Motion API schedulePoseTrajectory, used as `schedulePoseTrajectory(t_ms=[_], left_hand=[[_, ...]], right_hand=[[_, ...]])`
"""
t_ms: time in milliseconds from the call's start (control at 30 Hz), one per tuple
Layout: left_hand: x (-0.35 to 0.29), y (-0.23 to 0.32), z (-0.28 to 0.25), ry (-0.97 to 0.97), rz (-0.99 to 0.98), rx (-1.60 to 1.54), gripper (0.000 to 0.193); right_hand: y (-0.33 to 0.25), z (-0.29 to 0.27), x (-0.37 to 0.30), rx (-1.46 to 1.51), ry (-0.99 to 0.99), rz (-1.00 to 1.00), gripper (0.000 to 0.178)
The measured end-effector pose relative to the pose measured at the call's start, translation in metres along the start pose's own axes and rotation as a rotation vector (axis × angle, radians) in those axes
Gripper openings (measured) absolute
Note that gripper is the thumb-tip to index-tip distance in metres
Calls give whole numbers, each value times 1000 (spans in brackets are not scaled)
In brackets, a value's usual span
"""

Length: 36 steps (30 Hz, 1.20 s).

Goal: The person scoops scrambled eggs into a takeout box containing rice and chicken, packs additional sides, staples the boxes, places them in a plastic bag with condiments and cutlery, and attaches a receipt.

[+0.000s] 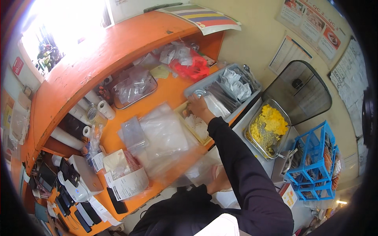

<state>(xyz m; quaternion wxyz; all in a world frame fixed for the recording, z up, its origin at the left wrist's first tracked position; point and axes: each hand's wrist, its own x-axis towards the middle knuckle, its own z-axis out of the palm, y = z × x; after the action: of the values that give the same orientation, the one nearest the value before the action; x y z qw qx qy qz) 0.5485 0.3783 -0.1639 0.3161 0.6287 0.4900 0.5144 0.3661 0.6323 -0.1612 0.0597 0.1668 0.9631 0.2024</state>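
Note:
My right hand (pixel 199 107) reaches into the far end of a shallow yellow tray (pixel 207 141). Its fingers are bent down among small packets (pixel 199 125), and what they grip is hidden. Close to my body, my left hand (pixel 220 181) is closed on a clear plastic bag (pixel 202 167), partly covered by my right sleeve. Something pale and reddish shows beside those fingers, too hidden to name. A stack of flat clear bags (pixel 163 128) lies left of the tray, with a smaller greyish bag (pixel 134 135) on top.
Behind the tray stands a grey bin (pixel 188 93) of wrapped cutlery. To the right are a glass dish of yellow food (pixel 269 126), a dark mesh cover (pixel 301 90) and blue baskets (pixel 315 157). A box of papers (pixel 124 171) and several phones (pixel 84 214) lie left, under an orange shelf (pixel 114 39).

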Motion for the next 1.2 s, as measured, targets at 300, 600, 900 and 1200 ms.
schedulePoseTrajectory(t_ms=[300, 600, 900, 1200], left_hand=[[23, 17, -12, -359, 280, 830, 32], [21, 1, 3, -245, 270, 477, 23], [63, 8, -25, -591, -313, 130, 27], [69, 19, -35, -642, -455, -196, 27]], right_hand=[[59, -110, -104, 764, 312, 56, 20], [22, -111, -422, 1826, 565, 642, 16], [-92, -55, -437, 1623, 642, 1027, 10], [-97, -68, -426, 1345, 569, 1074, 8]])
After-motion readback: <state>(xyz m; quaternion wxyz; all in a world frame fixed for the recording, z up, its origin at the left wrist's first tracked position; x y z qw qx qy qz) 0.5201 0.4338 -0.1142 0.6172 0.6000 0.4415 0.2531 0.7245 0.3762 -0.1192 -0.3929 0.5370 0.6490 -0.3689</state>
